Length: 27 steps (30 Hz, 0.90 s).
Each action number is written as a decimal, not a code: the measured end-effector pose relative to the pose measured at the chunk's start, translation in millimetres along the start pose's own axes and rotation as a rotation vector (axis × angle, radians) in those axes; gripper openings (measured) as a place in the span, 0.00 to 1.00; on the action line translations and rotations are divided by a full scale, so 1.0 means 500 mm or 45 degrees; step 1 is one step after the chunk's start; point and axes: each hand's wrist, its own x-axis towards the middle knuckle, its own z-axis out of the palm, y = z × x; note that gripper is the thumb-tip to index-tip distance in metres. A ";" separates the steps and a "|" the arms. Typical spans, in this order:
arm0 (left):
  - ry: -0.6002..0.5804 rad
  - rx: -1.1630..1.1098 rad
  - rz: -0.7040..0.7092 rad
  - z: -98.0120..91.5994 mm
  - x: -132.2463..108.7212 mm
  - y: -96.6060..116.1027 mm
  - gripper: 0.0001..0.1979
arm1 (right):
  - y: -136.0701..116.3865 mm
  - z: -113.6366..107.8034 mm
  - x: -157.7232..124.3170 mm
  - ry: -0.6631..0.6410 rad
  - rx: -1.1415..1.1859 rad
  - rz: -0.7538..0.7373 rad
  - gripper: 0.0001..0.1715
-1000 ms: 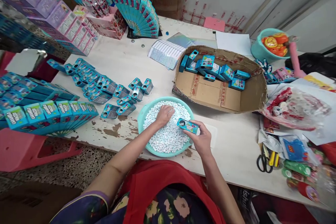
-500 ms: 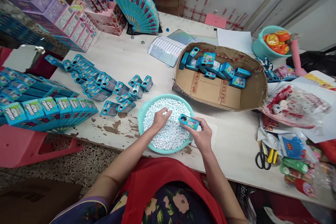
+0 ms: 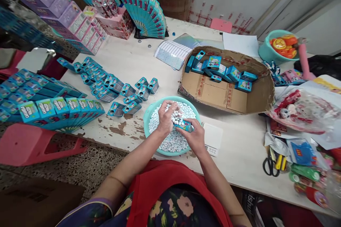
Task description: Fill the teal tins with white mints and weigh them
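Over a turquoise basin full of small white candies, my right hand grips a blue candy box, tilted toward the left. My left hand is cupped at the near-left end of that box, with several white candies in its curled fingers. Some of these candies lie against the box's top, where its hole is covered from sight. A white digital scale sits beside the basin, just right of my right hand.
A low cardboard tray with several blue boxes stands at back right. More blue boxes lie left of the basin, near fanned box displays. Scissors, packets and a bagged toy crowd the right side.
My left hand has come up from the candy pile with candies and met the box. My right hand has brought the box left over the basin, uncovering the scale.
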 end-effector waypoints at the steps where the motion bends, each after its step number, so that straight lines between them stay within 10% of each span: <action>1: -0.001 0.013 0.029 -0.001 0.003 0.000 0.11 | -0.002 -0.001 0.002 0.017 -0.005 0.005 0.20; 27: -0.010 0.281 0.121 0.012 0.013 -0.004 0.13 | 0.004 0.008 0.022 -0.010 0.136 0.182 0.23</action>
